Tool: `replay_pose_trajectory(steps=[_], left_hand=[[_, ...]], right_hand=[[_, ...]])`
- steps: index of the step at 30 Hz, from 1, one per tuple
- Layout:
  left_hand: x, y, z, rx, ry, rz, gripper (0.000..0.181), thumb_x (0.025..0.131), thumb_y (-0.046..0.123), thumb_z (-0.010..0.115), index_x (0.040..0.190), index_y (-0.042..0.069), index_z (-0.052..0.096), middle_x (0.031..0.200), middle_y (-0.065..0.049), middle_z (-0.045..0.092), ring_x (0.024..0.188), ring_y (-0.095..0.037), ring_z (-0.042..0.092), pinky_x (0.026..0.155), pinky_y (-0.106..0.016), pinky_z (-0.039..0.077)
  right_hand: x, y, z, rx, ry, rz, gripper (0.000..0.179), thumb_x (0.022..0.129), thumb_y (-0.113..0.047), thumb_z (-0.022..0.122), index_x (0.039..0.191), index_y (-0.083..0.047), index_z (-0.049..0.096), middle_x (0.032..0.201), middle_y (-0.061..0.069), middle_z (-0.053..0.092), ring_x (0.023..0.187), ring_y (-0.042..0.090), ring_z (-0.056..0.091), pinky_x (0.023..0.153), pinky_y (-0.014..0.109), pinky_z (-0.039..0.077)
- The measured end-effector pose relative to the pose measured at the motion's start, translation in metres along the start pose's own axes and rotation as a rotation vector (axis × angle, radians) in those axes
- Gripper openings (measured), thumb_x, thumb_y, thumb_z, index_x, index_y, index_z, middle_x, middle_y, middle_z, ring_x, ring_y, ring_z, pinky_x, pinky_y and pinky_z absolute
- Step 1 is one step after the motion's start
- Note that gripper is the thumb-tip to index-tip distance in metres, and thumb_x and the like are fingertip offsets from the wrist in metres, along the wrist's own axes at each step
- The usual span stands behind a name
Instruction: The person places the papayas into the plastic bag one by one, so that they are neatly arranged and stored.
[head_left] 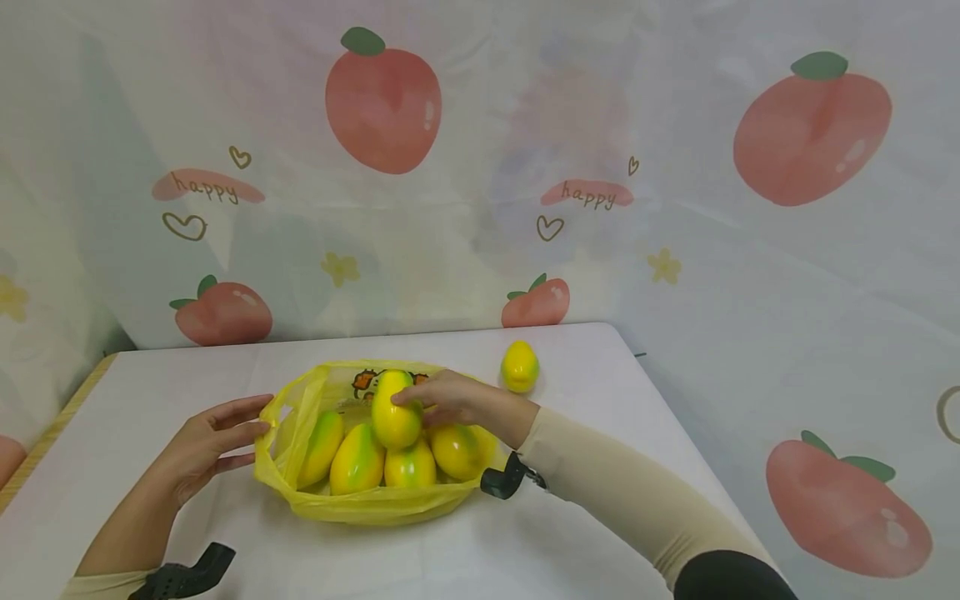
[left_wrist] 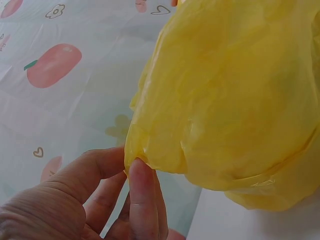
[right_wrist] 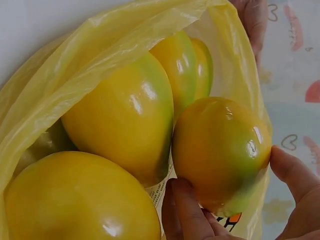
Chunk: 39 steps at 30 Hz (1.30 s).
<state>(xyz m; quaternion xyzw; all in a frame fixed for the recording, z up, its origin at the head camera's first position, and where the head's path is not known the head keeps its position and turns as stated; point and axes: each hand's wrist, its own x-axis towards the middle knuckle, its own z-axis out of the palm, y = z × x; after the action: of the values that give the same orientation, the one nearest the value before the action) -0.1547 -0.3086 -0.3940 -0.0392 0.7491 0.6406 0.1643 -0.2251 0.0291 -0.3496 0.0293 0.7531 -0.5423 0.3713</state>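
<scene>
A yellow plastic bag [head_left: 375, 508] lies on the table with its mouth held wide. My left hand [head_left: 213, 446] pinches the bag's left edge between thumb and fingers, as the left wrist view shows close up on the yellow film [left_wrist: 230, 100]. At the bag's mouth, my right hand [head_left: 459, 398] grips a yellow-green mango [head_left: 396, 414] with thumb and fingertips on opposite sides. Below this mango, several others, including one mango [head_left: 357, 462] near the front, sit inside the bag. In the right wrist view, the held mango [right_wrist: 220, 150] is beside the others.
One more mango [head_left: 520, 367] rests on the white table [head_left: 585, 533], behind my right wrist and outside the bag. A fruit-printed cloth [head_left: 465, 167] hangs behind the table. Wood shows along the table's left edge [head_left: 71, 412].
</scene>
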Motion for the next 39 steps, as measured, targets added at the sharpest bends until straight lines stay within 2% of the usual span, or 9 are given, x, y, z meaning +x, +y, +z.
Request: replay_pose_trajectory(steps=[7, 13, 26, 39], left_hand=[[0.001, 0.001, 0.000, 0.004, 0.003, -0.001, 0.052, 0.095, 0.028, 0.067, 0.144, 0.022, 0.051, 0.110, 0.026, 0.057, 0.096, 0.000, 0.064, 0.083, -0.029, 0.059], [0.001, 0.001, 0.000, -0.002, -0.002, -0.002, 0.052, 0.095, 0.028, 0.067, 0.144, 0.022, 0.051, 0.110, 0.026, 0.058, 0.096, -0.001, 0.064, 0.083, -0.028, 0.059], [0.000, -0.001, 0.000, -0.014, 0.004, -0.003, 0.050, 0.095, 0.027, 0.067, 0.142, 0.024, 0.053, 0.109, 0.027, 0.059, 0.096, 0.000, 0.064, 0.083, -0.027, 0.059], [0.001, 0.000, 0.000, -0.021, 0.002, 0.004, 0.049, 0.095, 0.026, 0.067, 0.142, 0.025, 0.054, 0.108, 0.027, 0.059, 0.096, 0.000, 0.064, 0.082, -0.027, 0.059]], right_hand=[[0.010, -0.002, 0.004, 0.021, 0.066, 0.049, 0.083, 0.084, -0.030, 0.079, 0.146, 0.005, 0.036, 0.145, 0.025, 0.042, 0.126, 0.037, 0.053, 0.101, 0.041, 0.051], [0.016, 0.001, 0.010, 0.109, 0.079, 0.060, 0.086, 0.085, -0.024, 0.077, 0.148, 0.009, 0.029, 0.148, 0.029, 0.036, 0.134, 0.042, 0.044, 0.105, 0.042, 0.047], [0.022, 0.006, 0.016, 0.153, 0.127, 0.056, 0.089, 0.084, -0.024, 0.079, 0.149, 0.007, 0.029, 0.147, 0.029, 0.038, 0.131, 0.041, 0.048, 0.103, 0.041, 0.049], [0.017, 0.005, 0.008, 0.156, 0.073, 0.031, 0.080, 0.086, -0.021, 0.077, 0.147, 0.008, 0.033, 0.142, 0.026, 0.046, 0.130, 0.035, 0.051, 0.102, 0.039, 0.050]])
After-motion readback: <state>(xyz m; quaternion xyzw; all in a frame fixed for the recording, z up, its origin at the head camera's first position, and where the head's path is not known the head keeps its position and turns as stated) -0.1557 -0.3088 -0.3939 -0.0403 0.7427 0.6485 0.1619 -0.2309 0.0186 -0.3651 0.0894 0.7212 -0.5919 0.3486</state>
